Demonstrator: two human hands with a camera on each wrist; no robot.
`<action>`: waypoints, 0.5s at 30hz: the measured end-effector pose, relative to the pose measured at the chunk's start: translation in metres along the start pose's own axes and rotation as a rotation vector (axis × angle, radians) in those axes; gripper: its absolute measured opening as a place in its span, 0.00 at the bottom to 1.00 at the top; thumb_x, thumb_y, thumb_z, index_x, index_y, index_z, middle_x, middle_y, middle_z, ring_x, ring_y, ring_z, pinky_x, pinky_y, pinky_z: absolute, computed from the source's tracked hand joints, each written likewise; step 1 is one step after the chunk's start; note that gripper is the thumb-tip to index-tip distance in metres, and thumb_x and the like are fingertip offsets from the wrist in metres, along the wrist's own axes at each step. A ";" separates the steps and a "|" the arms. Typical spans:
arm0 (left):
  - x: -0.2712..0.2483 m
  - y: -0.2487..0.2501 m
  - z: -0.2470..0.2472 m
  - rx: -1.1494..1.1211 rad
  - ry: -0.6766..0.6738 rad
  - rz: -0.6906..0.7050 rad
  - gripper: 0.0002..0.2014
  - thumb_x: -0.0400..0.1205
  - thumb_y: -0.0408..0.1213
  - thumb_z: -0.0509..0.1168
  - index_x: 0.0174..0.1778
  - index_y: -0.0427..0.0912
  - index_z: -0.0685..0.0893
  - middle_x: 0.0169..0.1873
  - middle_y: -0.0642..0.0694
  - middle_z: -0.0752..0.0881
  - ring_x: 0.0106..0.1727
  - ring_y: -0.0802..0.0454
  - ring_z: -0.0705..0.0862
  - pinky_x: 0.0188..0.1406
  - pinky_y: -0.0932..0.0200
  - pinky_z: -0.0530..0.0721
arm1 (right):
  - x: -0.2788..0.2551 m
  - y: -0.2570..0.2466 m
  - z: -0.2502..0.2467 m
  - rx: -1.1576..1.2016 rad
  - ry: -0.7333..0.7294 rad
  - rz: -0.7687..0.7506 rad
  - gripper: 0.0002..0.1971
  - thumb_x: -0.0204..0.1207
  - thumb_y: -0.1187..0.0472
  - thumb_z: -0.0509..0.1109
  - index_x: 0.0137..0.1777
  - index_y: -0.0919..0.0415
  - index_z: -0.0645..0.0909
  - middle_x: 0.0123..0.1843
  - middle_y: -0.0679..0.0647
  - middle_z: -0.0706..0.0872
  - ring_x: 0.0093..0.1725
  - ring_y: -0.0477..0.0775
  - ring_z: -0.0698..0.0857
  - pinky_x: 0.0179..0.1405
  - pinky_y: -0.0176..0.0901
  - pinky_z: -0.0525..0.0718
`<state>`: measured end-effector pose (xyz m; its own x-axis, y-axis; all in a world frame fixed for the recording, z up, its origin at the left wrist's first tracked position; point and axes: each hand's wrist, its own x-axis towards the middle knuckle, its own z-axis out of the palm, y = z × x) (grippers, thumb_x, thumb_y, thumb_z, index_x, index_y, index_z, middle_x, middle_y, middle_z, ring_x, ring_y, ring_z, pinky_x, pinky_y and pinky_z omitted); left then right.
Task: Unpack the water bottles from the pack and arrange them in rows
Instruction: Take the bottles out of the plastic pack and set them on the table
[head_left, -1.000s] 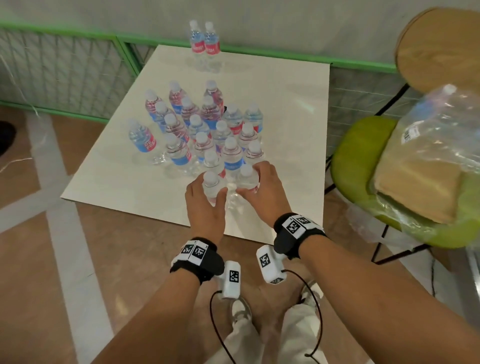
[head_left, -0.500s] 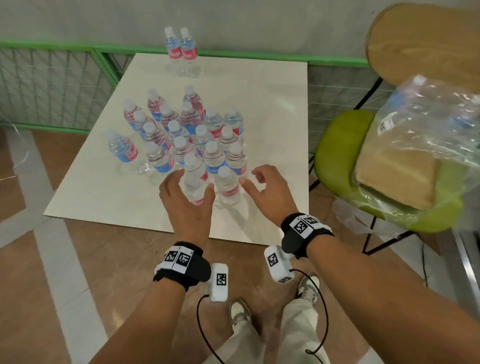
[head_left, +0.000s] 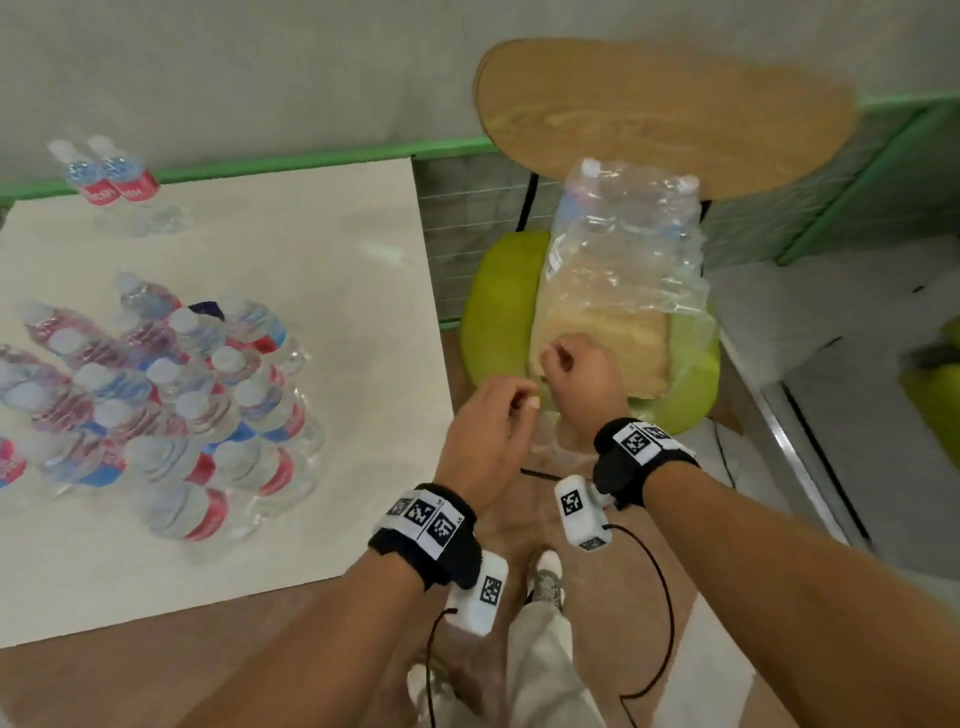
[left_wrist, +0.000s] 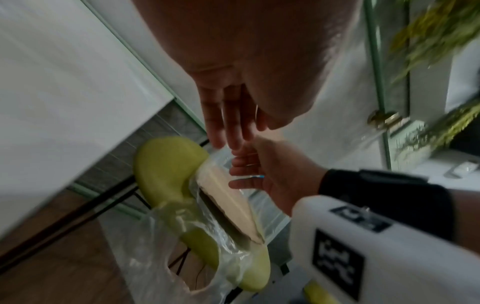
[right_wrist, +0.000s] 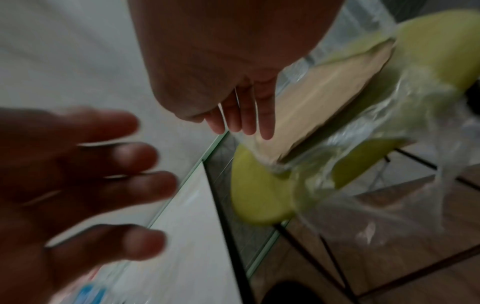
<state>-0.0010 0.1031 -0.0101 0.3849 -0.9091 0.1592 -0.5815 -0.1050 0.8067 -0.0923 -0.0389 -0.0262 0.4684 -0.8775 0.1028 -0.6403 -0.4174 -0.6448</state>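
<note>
I see my left hand (head_left: 485, 426) and my right hand (head_left: 584, 379) side by side, both with loose fingers and holding nothing. The right one reaches the near edge of the plastic pack (head_left: 623, 260), which lies on the green chair (head_left: 493, 312). The water bottles (head_left: 171, 395) stand together on the white board (head_left: 311, 249), and two more bottles (head_left: 111, 174) stand at its far edge.

Both forearms reach forward side by side, each wrist banded in black, the left hand (head_left: 480, 431) held with fingers loosely spread, the right hand (head_left: 582, 376) slightly ahead, its fingers relaxed (neither hand grips anything).
</note>
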 end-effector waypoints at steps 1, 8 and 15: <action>0.015 0.001 0.017 0.006 -0.046 0.015 0.09 0.88 0.42 0.61 0.61 0.48 0.83 0.54 0.53 0.85 0.54 0.57 0.83 0.55 0.52 0.84 | 0.009 0.013 -0.007 -0.019 -0.002 0.036 0.13 0.80 0.55 0.64 0.35 0.58 0.78 0.35 0.52 0.80 0.34 0.54 0.77 0.36 0.44 0.72; 0.130 0.012 0.103 0.164 -0.208 -0.124 0.14 0.88 0.40 0.55 0.63 0.42 0.82 0.56 0.42 0.87 0.54 0.46 0.86 0.54 0.48 0.85 | 0.076 0.060 -0.054 -0.288 -0.362 0.218 0.18 0.87 0.58 0.54 0.73 0.61 0.75 0.60 0.59 0.88 0.57 0.62 0.87 0.51 0.48 0.80; 0.212 0.017 0.126 0.425 -0.846 -0.417 0.29 0.87 0.38 0.63 0.85 0.46 0.64 0.84 0.45 0.64 0.82 0.42 0.68 0.80 0.52 0.68 | 0.144 0.143 -0.071 -0.226 -0.866 0.401 0.53 0.56 0.53 0.71 0.84 0.30 0.53 0.88 0.52 0.57 0.78 0.62 0.74 0.69 0.55 0.82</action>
<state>-0.0193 -0.1421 -0.0342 0.0797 -0.7370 -0.6712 -0.7859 -0.4607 0.4125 -0.1595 -0.2421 -0.0496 0.4172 -0.5249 -0.7419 -0.9088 -0.2409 -0.3407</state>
